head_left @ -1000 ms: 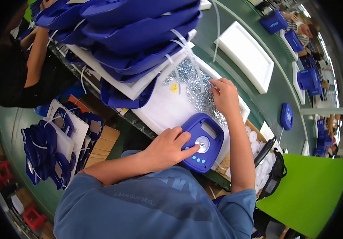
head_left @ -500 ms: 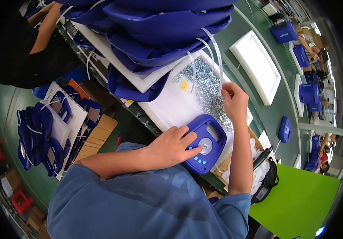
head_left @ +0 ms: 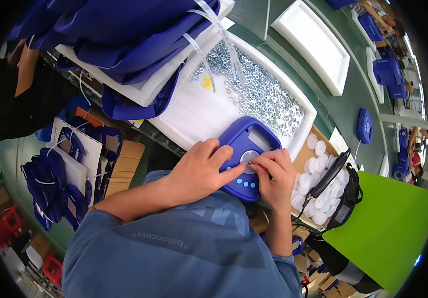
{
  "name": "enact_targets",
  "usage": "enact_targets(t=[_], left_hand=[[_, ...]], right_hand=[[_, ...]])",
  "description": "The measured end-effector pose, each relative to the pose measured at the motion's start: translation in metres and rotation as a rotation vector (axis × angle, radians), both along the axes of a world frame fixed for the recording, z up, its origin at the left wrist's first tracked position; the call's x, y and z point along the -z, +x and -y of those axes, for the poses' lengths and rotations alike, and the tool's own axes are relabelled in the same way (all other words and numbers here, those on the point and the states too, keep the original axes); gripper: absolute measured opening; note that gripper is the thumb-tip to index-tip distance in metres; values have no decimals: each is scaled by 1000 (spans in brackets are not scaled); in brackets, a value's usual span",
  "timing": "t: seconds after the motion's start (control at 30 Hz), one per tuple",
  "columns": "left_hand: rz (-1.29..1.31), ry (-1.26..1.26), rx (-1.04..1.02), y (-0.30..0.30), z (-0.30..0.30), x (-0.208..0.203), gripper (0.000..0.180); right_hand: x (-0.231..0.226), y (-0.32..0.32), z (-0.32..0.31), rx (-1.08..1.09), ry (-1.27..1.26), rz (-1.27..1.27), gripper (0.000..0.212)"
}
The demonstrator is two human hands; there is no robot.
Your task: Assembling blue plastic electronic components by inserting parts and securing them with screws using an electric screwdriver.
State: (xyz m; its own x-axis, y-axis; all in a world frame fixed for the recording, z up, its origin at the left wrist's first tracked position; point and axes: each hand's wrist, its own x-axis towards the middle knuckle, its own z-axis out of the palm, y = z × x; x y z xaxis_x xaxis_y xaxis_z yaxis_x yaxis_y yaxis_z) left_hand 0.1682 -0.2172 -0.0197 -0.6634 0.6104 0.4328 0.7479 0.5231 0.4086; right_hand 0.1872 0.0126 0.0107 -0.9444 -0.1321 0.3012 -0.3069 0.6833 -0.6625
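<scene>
A blue plastic device housing (head_left: 248, 149) with a small window and round buttons lies at the near edge of a white foam tray (head_left: 194, 115). My left hand (head_left: 198, 168) grips its left side. My right hand (head_left: 273, 175) rests on its right side, fingertips pinched at the round centre dial. Many small silver washers (head_left: 254, 89) are spread over the tray just beyond the housing.
Stacked blue housings on white foam (head_left: 124, 39) fill the upper left. A box of white round discs (head_left: 313, 179) sits right of my hands, with a black tool (head_left: 331, 174) over it. Other foam trays (head_left: 313, 47) and blue housings (head_left: 364, 125) lie on the green bench. More blue parts (head_left: 60, 174) rest lower left.
My right hand has come back from the washers on the tray to the centre of the blue housing. My left hand stays on the housing.
</scene>
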Motion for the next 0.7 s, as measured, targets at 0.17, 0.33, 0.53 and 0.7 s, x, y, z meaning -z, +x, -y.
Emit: enact_targets(t=[0.17,0.33,0.53,0.7], left_hand=[[-2,-13,-5,2,-2,-1,46],[4,-14,0,2,-2,-2,46],[11,-15,2,3,-1,-2,46],[24,-20,5,3,-1,-2,46]], right_hand=[[-4,1,-5,-62,94,24,24],[-4,4,-6,-20,14,34,27],[-4,1,-7,-63,65,53,28],[-12,-5,-9,-112,129,75,32]])
